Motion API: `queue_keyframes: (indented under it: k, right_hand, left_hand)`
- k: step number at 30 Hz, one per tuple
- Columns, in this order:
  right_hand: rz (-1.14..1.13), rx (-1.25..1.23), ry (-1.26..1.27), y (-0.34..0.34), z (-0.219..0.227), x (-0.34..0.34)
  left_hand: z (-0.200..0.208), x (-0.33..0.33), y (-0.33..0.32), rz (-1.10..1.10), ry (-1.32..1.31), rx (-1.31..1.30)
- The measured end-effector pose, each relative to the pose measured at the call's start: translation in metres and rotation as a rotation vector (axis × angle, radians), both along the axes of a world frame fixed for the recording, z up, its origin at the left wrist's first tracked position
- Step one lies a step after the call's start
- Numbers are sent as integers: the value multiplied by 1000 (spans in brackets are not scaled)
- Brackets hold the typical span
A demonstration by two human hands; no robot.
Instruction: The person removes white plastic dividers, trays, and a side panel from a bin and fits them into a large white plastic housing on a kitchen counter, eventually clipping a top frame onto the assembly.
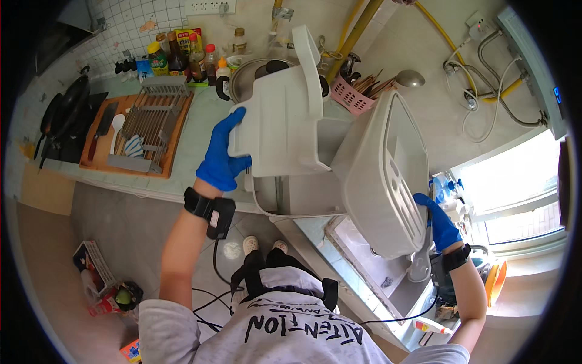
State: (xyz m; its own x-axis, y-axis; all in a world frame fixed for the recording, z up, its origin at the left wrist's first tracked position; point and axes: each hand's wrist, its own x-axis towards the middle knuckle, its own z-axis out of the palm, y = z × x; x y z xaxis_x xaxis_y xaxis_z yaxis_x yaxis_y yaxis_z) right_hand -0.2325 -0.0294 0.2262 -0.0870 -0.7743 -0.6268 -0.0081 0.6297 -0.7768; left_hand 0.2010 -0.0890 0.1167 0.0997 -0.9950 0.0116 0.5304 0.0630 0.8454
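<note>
My left hand (pixel 223 155), in a blue glove, grips the near left edge of a light grey moulded plastic tray (pixel 282 121) with a raised curved rim. My right hand (pixel 439 221), also gloved, holds the slotted side of a light grey plastic tub (pixel 376 176), which is tilted up on its side over the sink. Most of the right fingers are out of sight behind the tub. Between and below these two pieces, a larger grey plastic box (pixel 303 197) sits on the counter corner. Its inside is partly hidden.
A metal dish rack (pixel 148 130) and a knife (pixel 103 127) lie on a wooden board at left. Sauce bottles (pixel 176 57), a pot (pixel 245 79) and a pink utensil basket (pixel 351 94) line the back. The sink (pixel 364 249) is at right; cables hang near my body.
</note>
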Motion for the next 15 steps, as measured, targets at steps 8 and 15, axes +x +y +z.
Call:
queue_keyframes:
  k: [8, 15]
  right_hand:
    - [-195, -34, -353, -20, -56, 64]
    - [-46, 43, -346, -8, -58, 117]
  left_hand:
    - [14, -5, 21, -356, 691, 94]
    - [-15, 4, 19, 133, -421, -251]
